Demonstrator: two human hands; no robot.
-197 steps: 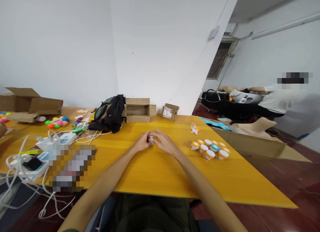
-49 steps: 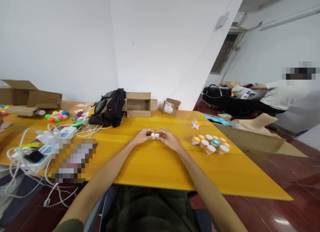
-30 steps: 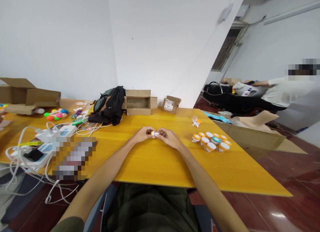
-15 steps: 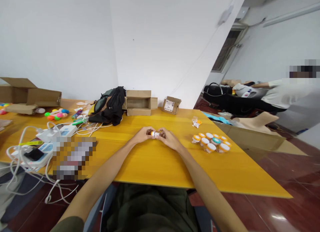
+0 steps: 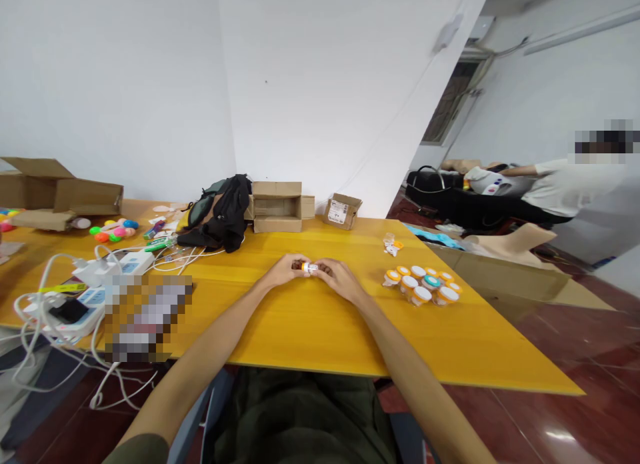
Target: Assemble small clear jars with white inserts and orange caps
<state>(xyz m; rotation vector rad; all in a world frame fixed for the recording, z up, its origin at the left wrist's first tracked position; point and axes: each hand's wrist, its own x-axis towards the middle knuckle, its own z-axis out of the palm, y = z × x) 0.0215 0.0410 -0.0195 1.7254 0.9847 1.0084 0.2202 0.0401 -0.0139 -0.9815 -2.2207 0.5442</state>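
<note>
A small jar with an orange and white lid lies sideways between my two hands, above the middle of the yellow table. My left hand is closed around its left end. From the other side, the fingers of my right hand wrap its right end. Much of the jar is hidden by fingers. To the right stands a cluster of clear jars with orange, white and teal lids. Behind them lie a few small white and orange pieces.
At the back stand an open cardboard box, a smaller box and a black bag. Power strips with tangled white cables fill the left, near colourful balls. Another person sits beyond the table's right edge.
The fingers of my right hand have shifted slightly on the jar. Both hands stay in nearly the same place, and the jars on the right have not moved.
</note>
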